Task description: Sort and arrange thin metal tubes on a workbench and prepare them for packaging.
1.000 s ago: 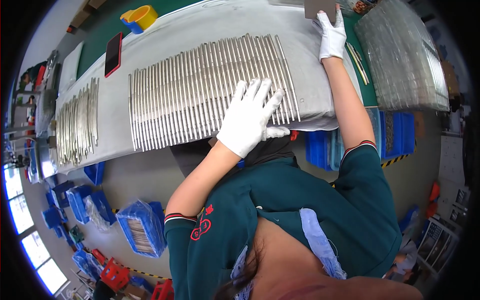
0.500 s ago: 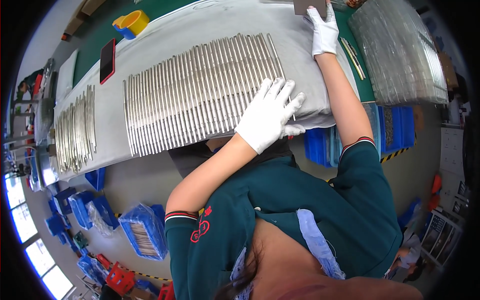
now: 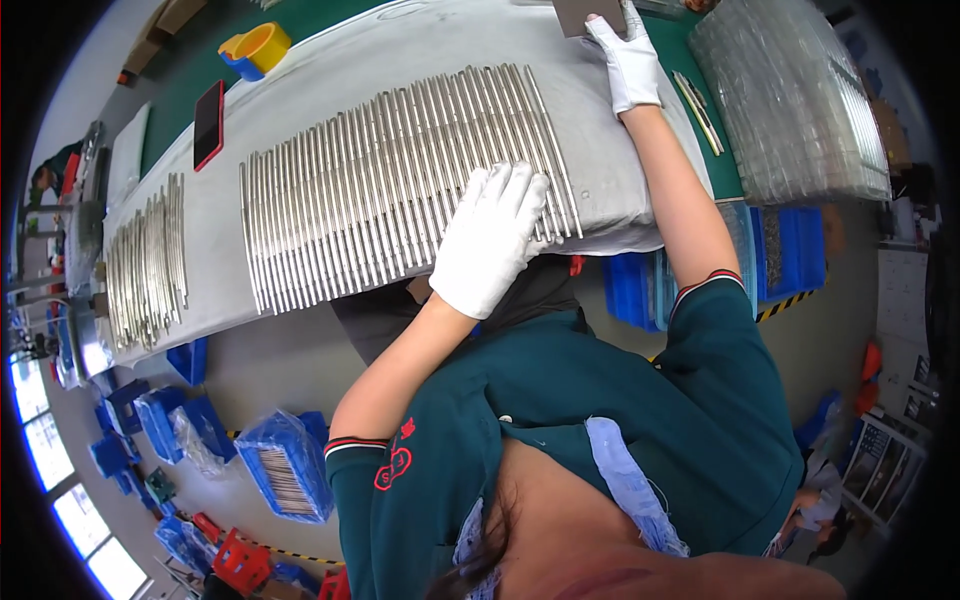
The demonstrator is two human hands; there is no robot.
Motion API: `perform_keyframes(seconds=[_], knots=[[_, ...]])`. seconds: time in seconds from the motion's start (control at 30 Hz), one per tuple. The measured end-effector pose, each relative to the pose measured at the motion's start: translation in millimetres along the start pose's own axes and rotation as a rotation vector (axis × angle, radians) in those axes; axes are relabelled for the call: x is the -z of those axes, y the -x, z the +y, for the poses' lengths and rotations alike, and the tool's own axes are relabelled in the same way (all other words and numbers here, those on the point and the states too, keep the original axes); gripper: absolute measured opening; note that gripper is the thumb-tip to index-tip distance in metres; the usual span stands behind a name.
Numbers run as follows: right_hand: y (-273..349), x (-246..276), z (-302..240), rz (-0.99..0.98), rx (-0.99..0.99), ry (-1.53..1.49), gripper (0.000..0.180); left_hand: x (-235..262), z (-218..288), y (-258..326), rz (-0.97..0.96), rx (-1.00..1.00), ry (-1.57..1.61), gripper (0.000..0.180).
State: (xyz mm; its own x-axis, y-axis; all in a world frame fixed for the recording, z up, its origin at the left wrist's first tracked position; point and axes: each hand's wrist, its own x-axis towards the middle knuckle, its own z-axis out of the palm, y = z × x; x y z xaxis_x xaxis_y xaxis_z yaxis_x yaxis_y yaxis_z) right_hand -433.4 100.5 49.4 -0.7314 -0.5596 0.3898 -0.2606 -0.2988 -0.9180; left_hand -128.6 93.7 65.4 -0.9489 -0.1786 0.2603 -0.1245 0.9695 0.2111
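A long row of slim silvery metal rods (image 3: 370, 185) lies side by side on the grey cloth-covered table. My left hand (image 3: 488, 243), in a white glove, rests over the near part of the row toward its right end. Its fingers are stretched out, lying on the rods rather than wrapped round any. At the far right of the cloth, my gloved right hand (image 3: 633, 72) pinches a flat grey-brown plate (image 3: 577, 17) by its edge, thumb on top. The upper edge of the picture cuts off part of that plate.
Farther left lies a smaller pile of rods (image 3: 150, 265). Behind the row are a red-edged phone (image 3: 208, 126) and a yellow and blue tape dispenser (image 3: 262, 48). Pens (image 3: 700, 110) and a stack of clear plastic trays (image 3: 790, 105) stand right. Blue bins (image 3: 790, 250) sit below the table edge.
My left hand has slid left across the rods, away from the row's right end. My right hand has shifted a little left with the plate.
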Motion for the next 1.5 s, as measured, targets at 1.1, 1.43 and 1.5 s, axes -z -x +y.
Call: perform_keyframes(seconds=[1.1,1.43,1.5], knots=[[41,0,-101,-0.944,-0.277,0.416,0.052,-6,-2,10,0.174,-0.073,0.246,0.038],[43,-2,-99,-0.926,-0.232,0.424,0.053,-6,1,12,0.218,-0.059,0.218,0.043],[51,-12,-91,-0.951,-0.13,0.494,0.055,-7,1,13,0.225,-0.059,0.205,0.043]])
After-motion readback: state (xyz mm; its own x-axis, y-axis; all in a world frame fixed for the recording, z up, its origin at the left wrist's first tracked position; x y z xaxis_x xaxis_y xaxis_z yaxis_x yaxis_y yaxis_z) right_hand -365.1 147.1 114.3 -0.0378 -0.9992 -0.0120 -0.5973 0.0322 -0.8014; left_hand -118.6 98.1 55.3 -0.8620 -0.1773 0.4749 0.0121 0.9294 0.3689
